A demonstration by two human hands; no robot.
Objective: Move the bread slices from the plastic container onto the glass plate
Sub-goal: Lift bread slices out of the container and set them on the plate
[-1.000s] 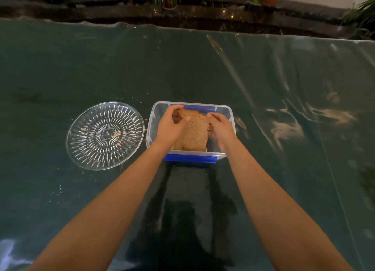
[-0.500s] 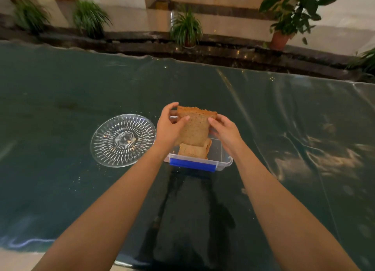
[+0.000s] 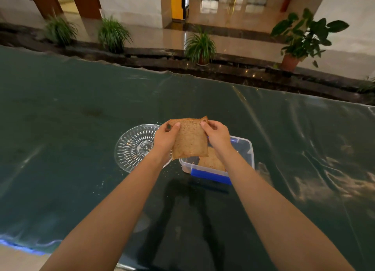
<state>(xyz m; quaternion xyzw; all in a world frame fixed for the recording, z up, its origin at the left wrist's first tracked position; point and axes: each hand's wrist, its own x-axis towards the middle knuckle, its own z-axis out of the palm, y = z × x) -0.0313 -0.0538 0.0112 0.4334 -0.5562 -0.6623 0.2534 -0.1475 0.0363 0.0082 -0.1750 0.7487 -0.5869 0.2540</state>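
Note:
A brown bread slice hangs upright in the air, pinched at its top corners by my left hand and my right hand. It is above the gap between the glass plate on the left and the clear plastic container with a blue clip on the right. More bread lies inside the container, partly hidden by the held slice and my right wrist. The plate holds no bread where visible; my left hand covers its right edge.
The table is covered with a dark green glossy plastic sheet with scattered crumbs near the plate. Potted plants stand along a ledge beyond the far edge. The near table edge runs at lower left.
Both hands have lifted the bread slice up out of the container and carried it leftward toward the plate. The camera view has tilted up.

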